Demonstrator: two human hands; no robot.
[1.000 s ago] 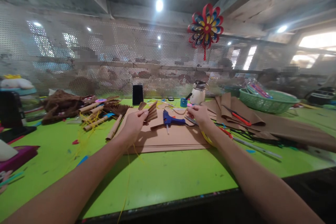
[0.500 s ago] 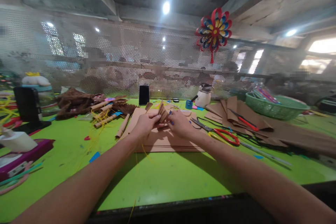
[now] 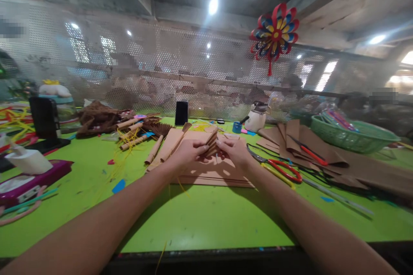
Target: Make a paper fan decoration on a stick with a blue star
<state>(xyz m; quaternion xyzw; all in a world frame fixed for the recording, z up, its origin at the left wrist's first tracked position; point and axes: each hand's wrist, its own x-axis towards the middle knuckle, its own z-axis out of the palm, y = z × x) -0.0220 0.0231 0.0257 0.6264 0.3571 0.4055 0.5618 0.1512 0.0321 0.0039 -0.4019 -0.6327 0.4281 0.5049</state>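
Observation:
A folded brown paper fan is held above a stack of brown card sheets on the green table. My left hand grips the fan's left side with closed fingers. From the right, my right hand pinches the same fan. Under my hands the blue glue gun is hidden. Red-handled scissors lie just right of my right hand.
Rolled paper tubes and brown scraps lie at the left. A black phone stands at the back by the mesh wall. Brown paper sheets and a green basket fill the right. A pink box sits far left.
My right hand moved left from the scissors area to meet my left hand at the fan. Both hands now grip the fan, which covers the glue gun.

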